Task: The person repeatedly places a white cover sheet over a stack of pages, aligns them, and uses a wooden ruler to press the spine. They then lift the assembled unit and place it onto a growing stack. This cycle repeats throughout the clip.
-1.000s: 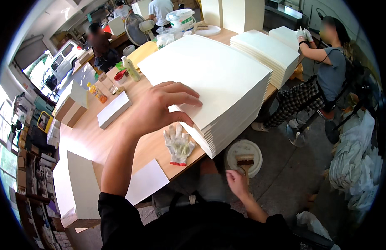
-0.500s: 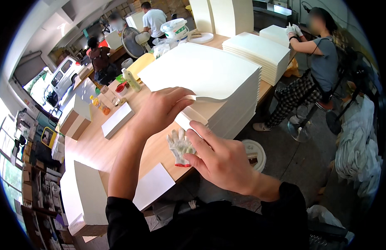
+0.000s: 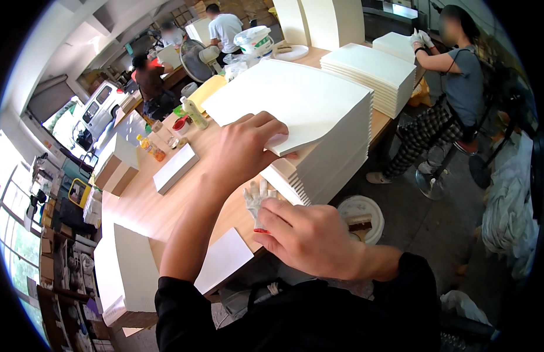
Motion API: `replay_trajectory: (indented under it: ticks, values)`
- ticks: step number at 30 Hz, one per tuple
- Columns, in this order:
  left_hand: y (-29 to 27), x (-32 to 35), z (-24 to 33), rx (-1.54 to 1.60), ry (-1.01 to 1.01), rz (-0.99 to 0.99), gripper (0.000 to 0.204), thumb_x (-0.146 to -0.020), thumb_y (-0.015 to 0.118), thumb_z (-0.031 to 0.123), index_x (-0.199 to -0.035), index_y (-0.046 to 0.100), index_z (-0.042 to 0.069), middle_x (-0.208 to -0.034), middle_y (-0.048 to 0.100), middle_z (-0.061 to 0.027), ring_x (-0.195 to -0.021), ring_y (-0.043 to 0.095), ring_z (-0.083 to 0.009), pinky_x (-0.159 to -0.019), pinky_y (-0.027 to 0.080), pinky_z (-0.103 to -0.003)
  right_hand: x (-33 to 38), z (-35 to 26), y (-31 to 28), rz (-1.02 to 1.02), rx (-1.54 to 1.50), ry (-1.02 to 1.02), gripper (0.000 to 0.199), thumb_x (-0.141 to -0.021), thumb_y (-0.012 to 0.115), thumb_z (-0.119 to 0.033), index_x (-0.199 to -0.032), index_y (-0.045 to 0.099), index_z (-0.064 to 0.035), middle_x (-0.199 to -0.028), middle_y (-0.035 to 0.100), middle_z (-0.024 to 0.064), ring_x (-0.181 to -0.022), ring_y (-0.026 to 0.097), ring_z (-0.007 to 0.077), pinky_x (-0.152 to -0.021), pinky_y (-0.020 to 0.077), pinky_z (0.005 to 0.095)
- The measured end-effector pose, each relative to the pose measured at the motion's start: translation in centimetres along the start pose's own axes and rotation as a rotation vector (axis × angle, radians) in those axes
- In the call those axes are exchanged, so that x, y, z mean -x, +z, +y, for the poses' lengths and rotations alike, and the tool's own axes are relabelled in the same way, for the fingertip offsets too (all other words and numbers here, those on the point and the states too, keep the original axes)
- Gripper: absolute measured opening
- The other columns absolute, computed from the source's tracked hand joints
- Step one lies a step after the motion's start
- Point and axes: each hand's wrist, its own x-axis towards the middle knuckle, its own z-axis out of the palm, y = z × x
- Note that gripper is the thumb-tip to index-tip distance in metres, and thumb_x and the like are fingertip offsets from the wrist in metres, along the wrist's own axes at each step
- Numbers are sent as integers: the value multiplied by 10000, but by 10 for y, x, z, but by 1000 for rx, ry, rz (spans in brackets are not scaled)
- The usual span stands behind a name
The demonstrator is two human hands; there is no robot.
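A tall stack of white sheets (image 3: 307, 105) lies on the wooden table (image 3: 143, 205). My left hand (image 3: 248, 149) rests on the stack's near corner and bends the top sheet up, with a fingertip under its edge. A white work glove (image 3: 254, 196) with a red cuff edge lies by the table's front edge, beside the stack. My right hand (image 3: 310, 237) sits over the glove's cuff with its fingers curled onto it.
A second white stack (image 3: 371, 73) stands further back, where a co-worker (image 3: 459, 82) in gloves handles sheets. A flat white box (image 3: 175, 167), a loose white card (image 3: 225, 258), bottles (image 3: 192, 111) and a fan (image 3: 195, 58) are on the table. A white bucket (image 3: 360, 217) stands on the floor.
My right hand rose from below the table edge and came down on the glove's cuff. My left hand slid back to the stack's near corner and lifted the top sheet.
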Motion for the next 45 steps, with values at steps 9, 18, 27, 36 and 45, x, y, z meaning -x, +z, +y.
replay_trajectory:
  ticks: [9, 18, 27, 36, 45]
  values:
    - [-4, -4, -8, 101, -29, -39, 273, -829, 813, 60, -1090, 761, 119, -1030, 759, -55, -857, 748, -260, -739, 582, -391, -25, 46, -7, -59, 409, 215, 747, -1056, 497, -614, -1297, 613, 83, -1284, 656, 250, -617, 739, 313, -538, 587, 394]
    - [5, -1, -15, 152, -191, 48, 169, -920, 794, 184, -1027, 709, 83, -875, 774, -97, -717, 728, -252, -660, 538, -350, -34, 92, -27, -19, 538, 428, 767, -1066, 409, -660, -1096, 731, 35, -1080, 721, 230, -737, 769, 389, -618, 612, 477]
    - [14, 4, -33, 517, -477, 239, 273, -973, 763, 235, -1122, 748, 6, -951, 784, -60, -831, 677, -91, -760, 545, -301, -29, 114, -33, 42, 535, 498, 739, -1085, 386, -630, -1263, 700, 15, -1377, 664, 244, -914, 767, 430, -811, 624, 506]
    - [-30, 106, -105, 1198, -532, 498, 274, -960, 808, 204, -1165, 749, 32, -1101, 770, -42, -1042, 673, -109, -948, 545, -300, 23, 73, -25, 107, -749, 259, 672, -1113, 416, -561, -1304, 683, 25, -1321, 691, 249, -704, 719, 234, -540, 505, 264]
    - [-117, 234, -110, 770, -114, 392, 238, -887, 804, 25, -1114, 738, 46, -1255, 738, -118, -1416, 560, -290, -1109, 525, -391, -33, 23, 46, -113, -1525, 724, 601, -1045, 538, -212, -1531, 391, 110, -1287, 665, 269, -963, 737, 295, -730, 590, 342]
